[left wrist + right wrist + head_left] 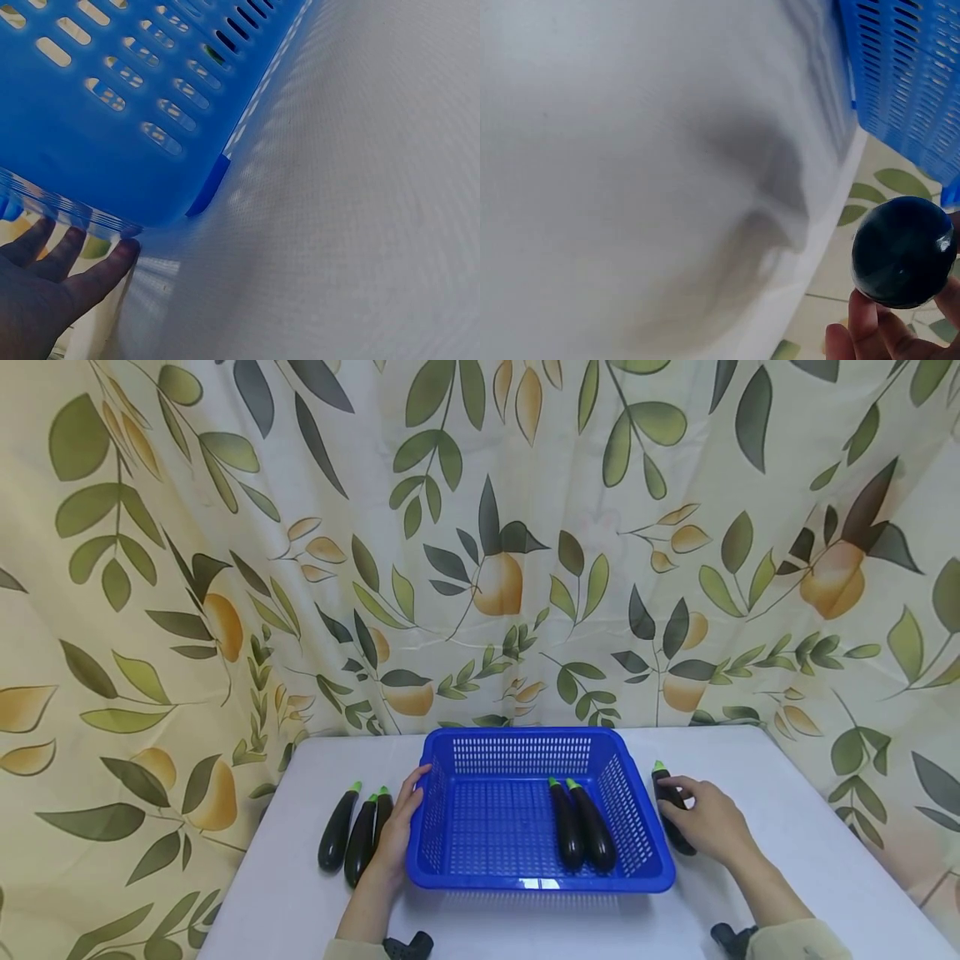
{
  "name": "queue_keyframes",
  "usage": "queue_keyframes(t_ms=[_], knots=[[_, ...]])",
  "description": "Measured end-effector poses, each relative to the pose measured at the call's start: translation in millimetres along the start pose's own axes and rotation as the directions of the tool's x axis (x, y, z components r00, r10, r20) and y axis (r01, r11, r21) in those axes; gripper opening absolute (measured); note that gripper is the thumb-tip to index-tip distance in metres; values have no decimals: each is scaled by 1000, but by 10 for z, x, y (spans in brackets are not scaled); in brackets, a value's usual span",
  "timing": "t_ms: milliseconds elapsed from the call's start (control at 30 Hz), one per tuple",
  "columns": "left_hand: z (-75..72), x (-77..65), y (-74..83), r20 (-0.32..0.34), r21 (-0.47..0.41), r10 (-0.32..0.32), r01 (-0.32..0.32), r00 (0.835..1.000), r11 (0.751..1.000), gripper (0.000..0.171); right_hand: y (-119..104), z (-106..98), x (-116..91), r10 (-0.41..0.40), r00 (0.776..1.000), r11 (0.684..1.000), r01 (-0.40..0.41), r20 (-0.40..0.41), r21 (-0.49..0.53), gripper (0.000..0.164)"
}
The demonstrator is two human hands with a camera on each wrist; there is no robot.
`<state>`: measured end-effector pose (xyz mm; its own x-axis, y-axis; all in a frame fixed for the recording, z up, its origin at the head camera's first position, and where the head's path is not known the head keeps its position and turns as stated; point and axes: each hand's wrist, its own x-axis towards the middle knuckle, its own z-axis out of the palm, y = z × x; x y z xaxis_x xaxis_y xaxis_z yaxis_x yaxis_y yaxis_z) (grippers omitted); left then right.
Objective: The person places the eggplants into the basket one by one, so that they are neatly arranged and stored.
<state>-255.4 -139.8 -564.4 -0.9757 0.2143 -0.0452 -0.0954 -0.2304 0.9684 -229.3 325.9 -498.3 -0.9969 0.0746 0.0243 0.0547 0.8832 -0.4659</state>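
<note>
Two dark eggplants (582,827) with green stems lie side by side in the right part of a blue plastic basket (540,883). My left hand (397,827) is at the basket's left side, its fairly straight fingers touching the rim. Outside the basket on the right, my right hand (701,818) grips another eggplant (678,837) between thumb and fingers. The right wrist view shows the round dark end of that eggplant (904,251) with fingers around it. Part of it is hidden by the hand in the head view.
Three more eggplants (335,831) lie together on the white table (270,877), left of my left hand, one partly covered by it. Behind the table hangs a curtain (480,652) printed with leaves and fruit.
</note>
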Motion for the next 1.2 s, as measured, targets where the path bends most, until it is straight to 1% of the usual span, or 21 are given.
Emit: queue_keyframes(t_ms=[167, 533, 733, 967, 1200], knots=[[3, 1, -3, 5, -14, 0, 0, 1000, 1000, 51, -44, -62, -9, -10, 1000, 1000, 10, -9, -6, 46], [19, -1, 3, 0, 6, -4, 4, 1000, 1000, 51, -171, -226, -23, -35, 999, 999, 34, -39, -23, 45], [26, -15, 12, 4, 5, 7, -7, 1000, 1000, 51, -252, -308, -32, -51, 997, 998, 50, -53, -26, 43], [28, -22, 13, 8, -6, 23, -23, 1000, 1000, 51, -342, -367, -26, -83, 994, 996, 81, -74, -33, 43], [28, -22, 13, 2, -5, 22, -22, 1000, 1000, 51, -460, -416, -31, -117, 989, 993, 114, -89, -37, 42]])
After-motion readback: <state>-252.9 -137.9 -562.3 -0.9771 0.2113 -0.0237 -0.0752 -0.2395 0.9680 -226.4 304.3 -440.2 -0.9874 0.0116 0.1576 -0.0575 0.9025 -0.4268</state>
